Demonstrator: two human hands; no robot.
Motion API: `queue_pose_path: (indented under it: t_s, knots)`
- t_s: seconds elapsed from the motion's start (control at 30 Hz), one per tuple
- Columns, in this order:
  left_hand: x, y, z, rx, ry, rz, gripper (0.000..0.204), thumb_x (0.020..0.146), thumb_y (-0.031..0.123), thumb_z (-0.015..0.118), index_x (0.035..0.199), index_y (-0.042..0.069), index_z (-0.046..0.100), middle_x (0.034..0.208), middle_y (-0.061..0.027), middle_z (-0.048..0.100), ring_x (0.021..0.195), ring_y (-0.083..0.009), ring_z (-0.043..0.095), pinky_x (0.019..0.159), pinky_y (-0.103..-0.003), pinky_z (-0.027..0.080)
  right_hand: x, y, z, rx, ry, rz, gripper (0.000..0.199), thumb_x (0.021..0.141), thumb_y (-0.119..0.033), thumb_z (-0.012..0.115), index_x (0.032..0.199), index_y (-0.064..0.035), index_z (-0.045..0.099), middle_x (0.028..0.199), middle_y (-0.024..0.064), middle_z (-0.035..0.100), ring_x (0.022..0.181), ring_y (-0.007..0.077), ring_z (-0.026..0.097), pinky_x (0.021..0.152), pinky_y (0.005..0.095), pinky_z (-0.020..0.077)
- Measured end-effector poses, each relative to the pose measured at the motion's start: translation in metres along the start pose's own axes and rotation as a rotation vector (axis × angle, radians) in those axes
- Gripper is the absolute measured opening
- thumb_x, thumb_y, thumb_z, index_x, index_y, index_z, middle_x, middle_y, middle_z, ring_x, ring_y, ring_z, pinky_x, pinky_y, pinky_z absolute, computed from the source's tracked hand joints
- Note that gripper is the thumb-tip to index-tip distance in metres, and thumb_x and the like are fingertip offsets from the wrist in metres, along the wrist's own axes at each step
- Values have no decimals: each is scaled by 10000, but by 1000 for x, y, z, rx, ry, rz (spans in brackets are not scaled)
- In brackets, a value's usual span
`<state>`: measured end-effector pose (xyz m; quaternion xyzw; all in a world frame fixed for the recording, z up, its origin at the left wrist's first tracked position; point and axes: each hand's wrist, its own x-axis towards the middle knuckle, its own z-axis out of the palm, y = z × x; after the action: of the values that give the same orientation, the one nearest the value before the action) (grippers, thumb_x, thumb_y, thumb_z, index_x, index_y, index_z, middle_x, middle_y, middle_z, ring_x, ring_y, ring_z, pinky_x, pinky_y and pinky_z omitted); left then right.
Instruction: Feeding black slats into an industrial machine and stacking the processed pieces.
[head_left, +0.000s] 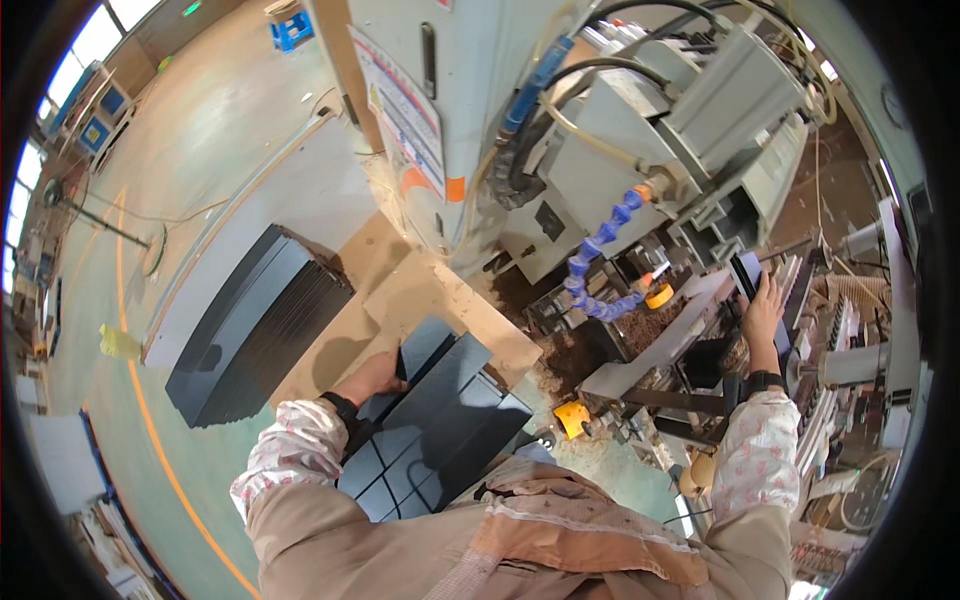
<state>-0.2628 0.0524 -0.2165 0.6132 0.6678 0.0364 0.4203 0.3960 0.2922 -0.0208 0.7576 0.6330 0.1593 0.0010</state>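
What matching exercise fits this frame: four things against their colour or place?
Things:
1. coolant hose
2. left hand
3. right hand
4. panel stack

Descriptions:
A. on the floor, left of the machine
B. blue, jointed
C. on the dark panels held at the body
D. raised at the machine, on a dark piece

Pairs: 1-B, 2-C, 3-D, 4-A
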Motion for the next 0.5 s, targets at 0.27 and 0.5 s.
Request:
queue_pose_path:
  t_s: [0.27, 0.5]
  knots:
    - [-50, 46, -77, 83, 351, 48, 1042, 597, 341, 816, 1418, 15, 263, 1110, -296, 594, 1009, -451, 588, 826, -469, 494, 0, -4, -2, 142, 130, -45, 688, 705, -189, 706, 1330, -122, 426, 1309, 164, 428, 1246, 392, 373, 967, 592, 355]
    - [-176, 130, -177, 372, 883, 271, 466, 848, 132, 684, 1242, -20, 488, 1091, -175, 611, 973, -252, 614, 839, -339, 515, -3, -8, 0, 93, 23, 64, 788, 787, -360, 694, 1429, -119, 307, 1459, 211, 295, 1390, 428, 197, 1092, 619, 181]
